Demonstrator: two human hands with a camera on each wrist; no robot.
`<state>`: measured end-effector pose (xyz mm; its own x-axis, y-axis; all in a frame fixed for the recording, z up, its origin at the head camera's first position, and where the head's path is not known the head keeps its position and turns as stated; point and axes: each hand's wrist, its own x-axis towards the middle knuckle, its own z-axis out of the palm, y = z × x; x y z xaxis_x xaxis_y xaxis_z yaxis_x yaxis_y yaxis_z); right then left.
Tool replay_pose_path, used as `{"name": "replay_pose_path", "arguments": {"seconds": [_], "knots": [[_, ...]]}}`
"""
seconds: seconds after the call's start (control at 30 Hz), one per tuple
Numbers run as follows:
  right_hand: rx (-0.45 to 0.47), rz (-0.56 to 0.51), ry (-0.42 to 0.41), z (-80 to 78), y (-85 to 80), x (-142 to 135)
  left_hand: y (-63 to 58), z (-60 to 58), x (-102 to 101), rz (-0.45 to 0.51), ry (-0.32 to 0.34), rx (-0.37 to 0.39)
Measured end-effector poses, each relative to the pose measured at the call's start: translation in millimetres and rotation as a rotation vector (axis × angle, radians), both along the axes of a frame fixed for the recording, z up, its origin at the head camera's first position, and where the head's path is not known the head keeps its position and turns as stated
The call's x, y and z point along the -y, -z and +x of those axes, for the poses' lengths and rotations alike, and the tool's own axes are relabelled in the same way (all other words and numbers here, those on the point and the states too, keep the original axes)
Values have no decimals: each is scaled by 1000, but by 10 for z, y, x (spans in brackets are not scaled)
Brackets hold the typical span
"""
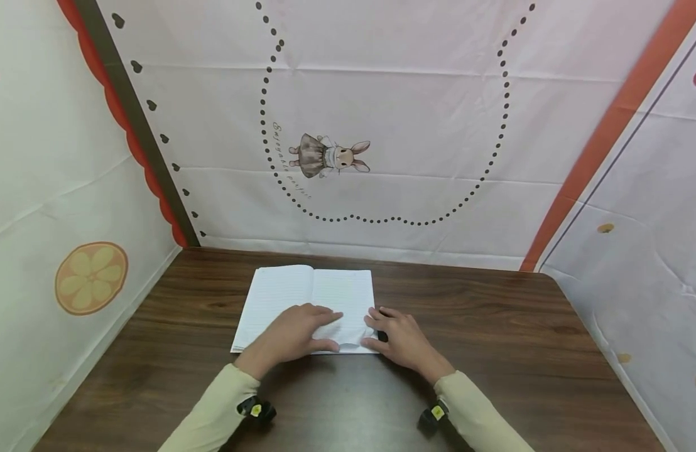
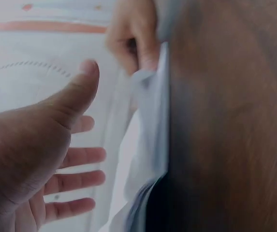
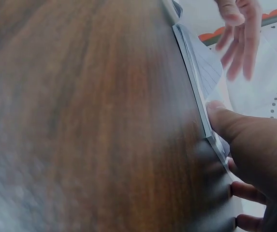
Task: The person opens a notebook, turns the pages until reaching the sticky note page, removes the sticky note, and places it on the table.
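An open lined notebook (image 1: 277,295) lies on the wooden table, its pages white. Over its lower middle, my left hand (image 1: 297,329) is held with the fingers straight and apart; the left wrist view shows nothing in that hand (image 2: 46,150). At the lower right edge of the notebook, my right hand (image 1: 401,339) pinches the right-hand page (image 1: 345,289) near its corner. In the right wrist view, the right thumb lies against the sheet, which bows up from the pages below. Some right fingertips touch the tabletop.
The dark brown table (image 1: 495,326) extends around the notebook on all sides. White printed cloth (image 1: 410,138) hangs behind it and at both sides, with a rabbit figure (image 1: 325,156) on the back panel. Dark wrist cameras (image 1: 257,411) are strapped over the sleeves.
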<state>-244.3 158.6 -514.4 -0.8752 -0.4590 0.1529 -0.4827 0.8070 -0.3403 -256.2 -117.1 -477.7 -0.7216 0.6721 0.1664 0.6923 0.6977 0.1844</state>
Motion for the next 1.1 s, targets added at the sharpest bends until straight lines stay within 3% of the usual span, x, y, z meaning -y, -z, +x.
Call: {"name": "replay_pose_path", "arguments": {"seconds": [0.27,0.57,0.8,1.1], "knots": [[-1,1,-8,9,-11,6,138,-23,-347,-90,107,-122],[-10,14,-9,5,-25,17,188,-141,-434,-113,166,-198],[4,33,-24,-21,-26,-31,148,-218,-415,-113,158,-245],[47,38,-6,-7,-1,-69,238,-188,-406,-9,108,-357]]}}
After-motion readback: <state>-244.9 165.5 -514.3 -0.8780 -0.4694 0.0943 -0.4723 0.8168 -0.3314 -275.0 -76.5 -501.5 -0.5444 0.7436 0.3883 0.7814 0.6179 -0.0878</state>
